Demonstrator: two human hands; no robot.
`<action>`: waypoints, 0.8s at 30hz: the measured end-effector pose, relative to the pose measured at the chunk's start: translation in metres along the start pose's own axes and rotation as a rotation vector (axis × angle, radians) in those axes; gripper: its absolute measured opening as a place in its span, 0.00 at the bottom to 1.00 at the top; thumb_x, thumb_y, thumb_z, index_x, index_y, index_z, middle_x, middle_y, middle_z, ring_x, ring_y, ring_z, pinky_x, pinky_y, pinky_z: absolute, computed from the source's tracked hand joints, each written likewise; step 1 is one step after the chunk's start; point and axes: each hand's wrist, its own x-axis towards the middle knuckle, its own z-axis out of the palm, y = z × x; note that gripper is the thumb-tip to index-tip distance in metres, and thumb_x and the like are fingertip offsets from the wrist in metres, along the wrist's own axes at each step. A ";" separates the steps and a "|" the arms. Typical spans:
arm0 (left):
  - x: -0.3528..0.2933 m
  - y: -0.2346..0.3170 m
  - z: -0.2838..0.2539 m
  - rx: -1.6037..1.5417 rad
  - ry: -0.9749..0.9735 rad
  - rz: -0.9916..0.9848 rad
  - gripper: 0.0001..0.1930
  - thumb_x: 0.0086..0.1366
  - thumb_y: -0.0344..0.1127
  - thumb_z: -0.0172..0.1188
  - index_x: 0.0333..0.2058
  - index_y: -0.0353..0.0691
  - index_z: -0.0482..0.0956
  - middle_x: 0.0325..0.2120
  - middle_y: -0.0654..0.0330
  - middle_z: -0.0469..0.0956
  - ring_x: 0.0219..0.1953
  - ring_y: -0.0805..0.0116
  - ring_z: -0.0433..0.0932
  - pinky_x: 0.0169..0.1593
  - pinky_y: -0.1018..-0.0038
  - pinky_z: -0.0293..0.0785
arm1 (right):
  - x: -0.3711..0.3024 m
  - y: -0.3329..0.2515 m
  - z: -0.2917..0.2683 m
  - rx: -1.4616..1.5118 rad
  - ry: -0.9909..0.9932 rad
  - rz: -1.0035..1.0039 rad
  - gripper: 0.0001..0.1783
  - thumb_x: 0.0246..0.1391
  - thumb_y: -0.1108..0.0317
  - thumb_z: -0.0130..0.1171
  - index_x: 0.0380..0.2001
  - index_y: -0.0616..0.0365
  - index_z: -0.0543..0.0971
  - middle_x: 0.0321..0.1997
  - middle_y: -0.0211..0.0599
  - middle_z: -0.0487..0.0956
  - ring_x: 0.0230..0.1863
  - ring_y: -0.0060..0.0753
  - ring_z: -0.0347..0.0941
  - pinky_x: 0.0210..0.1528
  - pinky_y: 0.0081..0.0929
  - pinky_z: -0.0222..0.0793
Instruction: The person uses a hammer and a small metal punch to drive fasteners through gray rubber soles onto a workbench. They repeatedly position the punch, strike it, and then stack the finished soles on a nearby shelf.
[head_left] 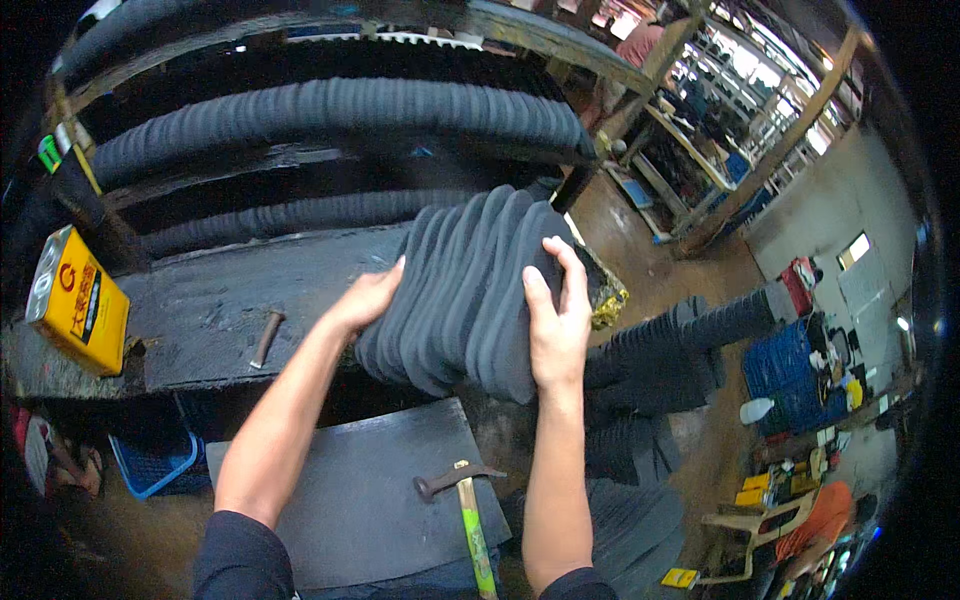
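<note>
Between my two hands is a stack of dark grey shoe soles (465,300), standing on edge and pressed together side by side. My left hand (370,300) grips its left end, with the palm side partly hidden. At the right end, my right hand (560,325) presses its thumb and fingers against the outermost sole. The stack is over the front edge of a dark workbench (210,310); whether it rests there I cannot tell. Below my hands, a hammer (468,500) with a green-wrapped handle lies on a grey board (350,500).
A yellow metal can (82,305) stands at the bench's left end, near a small metal tool (266,340). Shelves of packed soles (340,110) rise behind. More stacked soles (650,350) are on the right. A blue basket (155,465) sits below the bench; a plastic chair (755,530) is lower right.
</note>
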 end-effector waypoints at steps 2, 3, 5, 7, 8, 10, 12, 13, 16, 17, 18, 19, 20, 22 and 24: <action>-0.042 -0.005 0.000 -0.050 0.074 0.029 0.40 0.77 0.66 0.47 0.55 0.25 0.81 0.51 0.44 0.85 0.56 0.61 0.80 0.61 0.65 0.72 | -0.014 -0.011 -0.011 0.101 -0.070 0.004 0.26 0.62 0.67 0.65 0.61 0.64 0.75 0.70 0.50 0.72 0.74 0.46 0.65 0.77 0.39 0.54; -0.072 -0.007 -0.007 -0.003 0.132 0.092 0.39 0.78 0.63 0.48 0.53 0.23 0.81 0.48 0.46 0.86 0.53 0.63 0.80 0.59 0.65 0.73 | -0.031 -0.019 -0.018 0.172 -0.132 -0.089 0.31 0.61 0.63 0.67 0.63 0.65 0.72 0.73 0.53 0.68 0.76 0.48 0.61 0.79 0.41 0.50; -0.148 -0.012 -0.026 -0.100 0.267 0.135 0.28 0.79 0.54 0.54 0.40 0.25 0.80 0.33 0.60 0.81 0.40 0.73 0.74 0.48 0.70 0.74 | -0.076 -0.035 -0.030 0.312 -0.187 -0.074 0.42 0.59 0.52 0.69 0.68 0.67 0.66 0.78 0.58 0.59 0.80 0.51 0.53 0.81 0.45 0.43; -0.233 -0.017 -0.054 0.015 0.469 0.214 0.17 0.76 0.41 0.60 0.33 0.32 0.74 0.26 0.70 0.64 0.34 0.78 0.64 0.36 0.75 0.67 | -0.126 -0.046 -0.029 0.443 -0.247 -0.017 0.58 0.54 0.37 0.70 0.72 0.67 0.59 0.81 0.62 0.52 0.82 0.54 0.47 0.82 0.47 0.38; -0.273 -0.021 -0.064 0.190 0.613 0.218 0.15 0.76 0.39 0.59 0.33 0.34 0.71 0.27 0.71 0.62 0.33 0.79 0.61 0.36 0.75 0.66 | -0.149 -0.048 -0.022 0.536 -0.300 -0.013 0.60 0.52 0.33 0.70 0.72 0.66 0.58 0.81 0.63 0.51 0.83 0.56 0.46 0.82 0.50 0.38; -0.349 -0.029 -0.089 0.163 0.629 0.186 0.16 0.77 0.39 0.57 0.48 0.27 0.76 0.40 0.62 0.76 0.44 0.74 0.69 0.49 0.73 0.71 | -0.188 -0.050 -0.011 0.545 -0.452 -0.087 0.63 0.49 0.26 0.67 0.74 0.62 0.59 0.81 0.65 0.49 0.83 0.61 0.42 0.81 0.57 0.33; -0.391 -0.048 -0.091 0.280 0.910 0.163 0.20 0.78 0.40 0.55 0.54 0.25 0.75 0.46 0.58 0.78 0.48 0.72 0.71 0.52 0.72 0.71 | -0.225 -0.052 0.004 0.725 -0.486 -0.071 0.59 0.53 0.30 0.64 0.74 0.61 0.58 0.82 0.65 0.48 0.83 0.62 0.41 0.81 0.57 0.34; -0.408 -0.058 -0.093 0.320 0.876 0.155 0.21 0.79 0.41 0.54 0.57 0.25 0.74 0.48 0.56 0.80 0.49 0.71 0.72 0.53 0.72 0.71 | -0.241 -0.052 0.010 0.781 -0.461 0.016 0.57 0.55 0.33 0.63 0.74 0.61 0.57 0.82 0.65 0.48 0.83 0.63 0.41 0.81 0.58 0.34; -0.440 -0.079 -0.090 0.424 0.657 -0.200 0.22 0.79 0.40 0.53 0.57 0.23 0.74 0.49 0.52 0.83 0.50 0.64 0.79 0.57 0.68 0.72 | -0.274 -0.039 -0.004 0.478 -0.646 0.131 0.45 0.63 0.48 0.62 0.75 0.60 0.59 0.82 0.58 0.51 0.83 0.59 0.46 0.81 0.51 0.42; -0.442 -0.088 -0.085 0.443 0.472 -0.301 0.21 0.77 0.39 0.55 0.57 0.24 0.75 0.48 0.51 0.84 0.49 0.63 0.79 0.56 0.66 0.73 | -0.283 -0.034 -0.012 0.197 -0.692 0.147 0.40 0.65 0.56 0.62 0.74 0.58 0.62 0.79 0.55 0.58 0.78 0.59 0.55 0.78 0.49 0.51; -0.443 -0.091 -0.082 0.398 0.344 -0.367 0.20 0.76 0.37 0.56 0.57 0.25 0.76 0.47 0.51 0.84 0.48 0.62 0.80 0.56 0.65 0.73 | -0.291 -0.032 -0.018 -0.024 -0.831 0.326 0.36 0.66 0.57 0.61 0.73 0.56 0.65 0.72 0.54 0.66 0.72 0.54 0.63 0.74 0.46 0.58; -0.442 -0.096 -0.079 0.429 0.357 -0.376 0.20 0.73 0.36 0.58 0.56 0.27 0.77 0.46 0.51 0.84 0.47 0.62 0.80 0.56 0.65 0.74 | -0.295 -0.028 -0.023 0.036 -0.828 0.334 0.37 0.66 0.54 0.63 0.73 0.55 0.65 0.68 0.53 0.68 0.68 0.54 0.67 0.71 0.45 0.62; -0.439 -0.097 -0.078 0.421 0.296 -0.371 0.19 0.71 0.35 0.60 0.55 0.28 0.78 0.45 0.51 0.84 0.47 0.63 0.79 0.55 0.65 0.74 | -0.297 -0.026 -0.027 0.082 -0.878 0.404 0.38 0.66 0.51 0.64 0.73 0.55 0.66 0.65 0.53 0.70 0.63 0.55 0.71 0.68 0.44 0.66; -0.430 -0.098 -0.079 0.507 0.338 -0.523 0.20 0.66 0.34 0.64 0.52 0.25 0.79 0.47 0.48 0.85 0.49 0.59 0.81 0.56 0.64 0.75 | -0.293 -0.025 -0.027 -0.027 -0.902 0.421 0.42 0.65 0.42 0.63 0.72 0.57 0.66 0.61 0.55 0.72 0.59 0.59 0.74 0.64 0.44 0.70; -0.420 -0.094 -0.085 0.370 0.320 -0.529 0.23 0.64 0.37 0.66 0.51 0.24 0.80 0.46 0.49 0.85 0.47 0.59 0.82 0.55 0.64 0.76 | -0.281 -0.031 -0.020 -0.207 -0.986 0.489 0.54 0.57 0.30 0.64 0.69 0.65 0.66 0.60 0.60 0.72 0.60 0.64 0.74 0.62 0.48 0.72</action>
